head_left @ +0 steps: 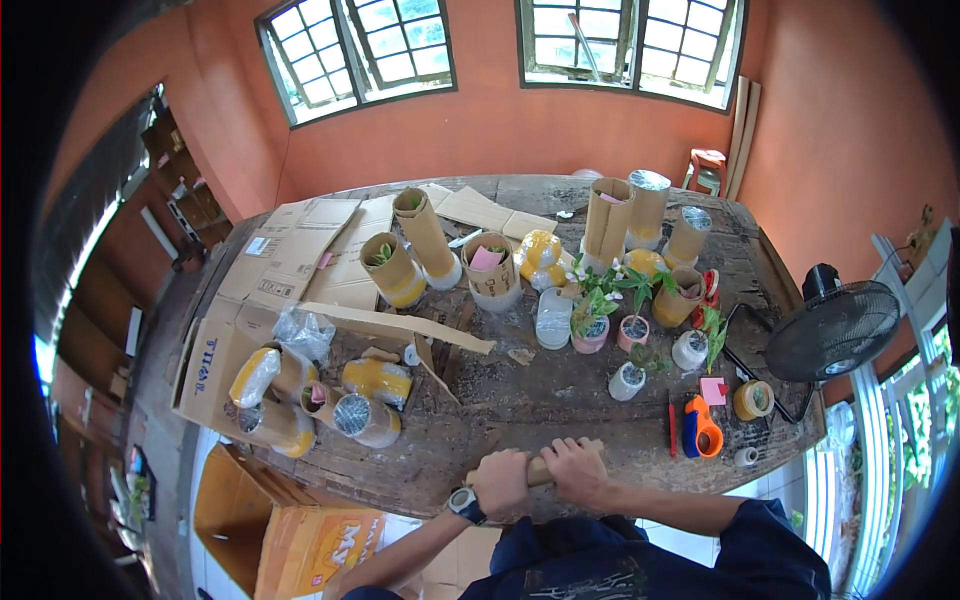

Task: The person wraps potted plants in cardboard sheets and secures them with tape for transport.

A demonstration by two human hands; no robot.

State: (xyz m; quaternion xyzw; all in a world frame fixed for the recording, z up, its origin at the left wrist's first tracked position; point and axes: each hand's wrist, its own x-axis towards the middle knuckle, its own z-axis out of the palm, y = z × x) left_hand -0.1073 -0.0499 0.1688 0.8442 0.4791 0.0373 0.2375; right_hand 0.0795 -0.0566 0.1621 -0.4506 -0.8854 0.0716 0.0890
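Cardboard roll [540, 462] at lower centre: I'm clenching my left hand [500, 484] and right hand [575, 470] around it, pressing it against the wooden table [520, 400], keeping it rolled.

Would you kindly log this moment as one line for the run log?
left hand: gripping cardboard roll | right hand: gripping same roll | roll: lying on wooden table near edge

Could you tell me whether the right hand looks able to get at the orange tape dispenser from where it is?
Probably yes. The right hand grips a cardboard roll at the table edge, and the orange tape dispenser lies just beyond it on bare table with nothing between them, though the hand must first let go.
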